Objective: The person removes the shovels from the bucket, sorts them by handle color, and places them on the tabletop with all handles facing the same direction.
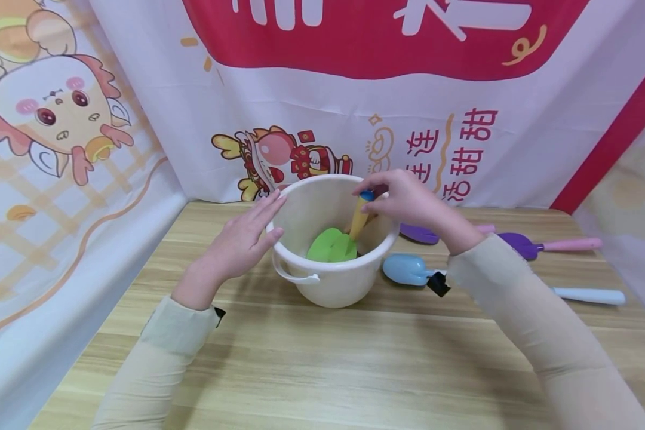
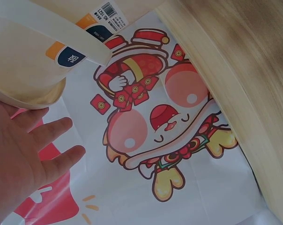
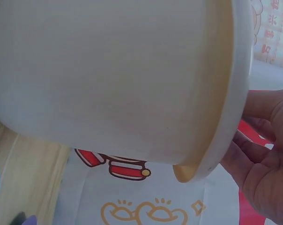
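Note:
A white plastic bucket (image 1: 330,286) stands upright on the table, its handle hanging at the front left. Inside it is a toy shovel with a green blade (image 1: 330,246) and a yellow handle (image 1: 359,221) tipped in blue. My right hand (image 1: 403,194) reaches over the bucket's right rim and pinches the handle near that blue end. On the other side, my left hand (image 1: 242,239) rests against the left rim with its fingers extended. In the right wrist view the bucket wall (image 3: 108,79) hides the shovel and the fingertips of the right hand (image 3: 263,164).
To the bucket's right lie a light blue shovel (image 1: 405,270), a purple shovel (image 1: 518,245) with a pink handle, and another purple blade (image 1: 419,233) partly behind my right arm. A pale blue handle (image 1: 591,295) shows past the sleeve. Printed cloth (image 1: 322,95) hangs behind the wooden table (image 1: 312,370).

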Available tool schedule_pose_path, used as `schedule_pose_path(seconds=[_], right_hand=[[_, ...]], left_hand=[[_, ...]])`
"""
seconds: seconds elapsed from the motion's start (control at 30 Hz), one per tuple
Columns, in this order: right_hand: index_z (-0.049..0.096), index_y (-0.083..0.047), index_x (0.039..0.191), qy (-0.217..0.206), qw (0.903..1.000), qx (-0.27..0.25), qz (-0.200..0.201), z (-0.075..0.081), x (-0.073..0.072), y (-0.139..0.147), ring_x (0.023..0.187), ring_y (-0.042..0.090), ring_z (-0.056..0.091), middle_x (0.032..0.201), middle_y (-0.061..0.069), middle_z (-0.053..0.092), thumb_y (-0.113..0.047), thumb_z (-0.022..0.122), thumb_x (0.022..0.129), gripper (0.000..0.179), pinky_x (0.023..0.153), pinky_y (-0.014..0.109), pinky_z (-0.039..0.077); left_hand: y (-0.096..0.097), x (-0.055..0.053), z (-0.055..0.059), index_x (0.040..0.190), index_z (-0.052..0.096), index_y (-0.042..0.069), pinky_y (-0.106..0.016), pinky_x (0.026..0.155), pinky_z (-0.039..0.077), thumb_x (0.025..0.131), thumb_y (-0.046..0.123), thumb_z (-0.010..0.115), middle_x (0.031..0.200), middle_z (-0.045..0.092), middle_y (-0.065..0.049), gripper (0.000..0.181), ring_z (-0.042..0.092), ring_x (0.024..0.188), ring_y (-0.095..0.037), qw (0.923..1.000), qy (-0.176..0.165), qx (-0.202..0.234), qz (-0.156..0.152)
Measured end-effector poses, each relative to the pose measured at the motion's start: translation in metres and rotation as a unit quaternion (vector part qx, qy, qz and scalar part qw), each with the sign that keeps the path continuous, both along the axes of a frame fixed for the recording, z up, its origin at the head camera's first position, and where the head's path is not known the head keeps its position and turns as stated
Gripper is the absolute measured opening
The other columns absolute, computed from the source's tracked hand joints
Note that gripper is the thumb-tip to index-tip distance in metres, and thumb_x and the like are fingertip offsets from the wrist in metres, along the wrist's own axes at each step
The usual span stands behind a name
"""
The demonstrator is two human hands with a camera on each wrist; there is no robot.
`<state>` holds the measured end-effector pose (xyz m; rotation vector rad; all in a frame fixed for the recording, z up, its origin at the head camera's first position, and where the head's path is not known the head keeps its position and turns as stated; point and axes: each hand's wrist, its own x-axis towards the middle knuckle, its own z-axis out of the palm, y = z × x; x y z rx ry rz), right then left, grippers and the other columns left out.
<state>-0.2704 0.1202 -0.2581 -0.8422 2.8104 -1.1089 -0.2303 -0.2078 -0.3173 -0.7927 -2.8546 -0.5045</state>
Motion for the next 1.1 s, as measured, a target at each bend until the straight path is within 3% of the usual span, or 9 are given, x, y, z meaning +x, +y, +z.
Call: schedule_pose_path(seconds=[0.27, 0.57, 0.8, 1.1], right_hand=[[0.076, -0.005, 0.116, 0.018, 0.9996, -0.008, 0.02, 0.004, 0.008, 0.008, 0.109, 0.028, 0.067, 0.114, 0.011, 0.073, -0.004, 0.079, 0.089, 0.027, 0.096, 0.047, 0.055], [0.077, -0.007, 0.117, 0.028, 0.9996, -0.008, 0.004, 0.007, 0.012, 0.015, 0.119, 0.032, 0.064, 0.127, 0.013, 0.07, -0.003, 0.078, 0.09, 0.028, 0.098, 0.051, 0.054], [0.076, -0.004, 0.116, 0.043, 0.9987, -0.024, 0.01, 0.01, 0.017, 0.018, 0.112, 0.031, 0.068, 0.12, 0.013, 0.072, 0.001, 0.079, 0.088, 0.029, 0.092, 0.048, 0.058], [0.076, -0.004, 0.116, 0.054, 0.9977, -0.04, 0.011, 0.014, 0.021, 0.022, 0.111, 0.031, 0.067, 0.118, 0.013, 0.072, 0.002, 0.078, 0.088, 0.029, 0.094, 0.049, 0.057]], left_hand=[[0.001, 0.001, 0.001, 0.166, 0.02, 0.019, -0.074, 0.113, 0.02, 0.11, 0.047, 0.035, 0.172, 0.008, 0.001, 0.065, 0.013, 0.156, -0.031, 1.0, -0.006, 0.0, 0.003], [0.001, 0.001, 0.001, 0.166, 0.021, 0.018, -0.075, 0.113, 0.021, 0.11, 0.045, 0.037, 0.172, 0.011, -0.002, 0.064, 0.014, 0.155, -0.033, 1.0, -0.002, 0.001, 0.002], [0.001, 0.0, 0.001, 0.166, 0.02, 0.018, -0.075, 0.112, 0.021, 0.11, 0.044, 0.037, 0.172, 0.012, -0.004, 0.064, 0.015, 0.155, -0.033, 1.0, -0.004, 0.001, 0.002], [0.0, -0.001, 0.0, 0.166, 0.02, 0.019, -0.074, 0.113, 0.02, 0.11, 0.039, 0.041, 0.172, 0.008, 0.002, 0.063, 0.013, 0.156, -0.032, 0.9999, -0.009, 0.001, 0.006]])
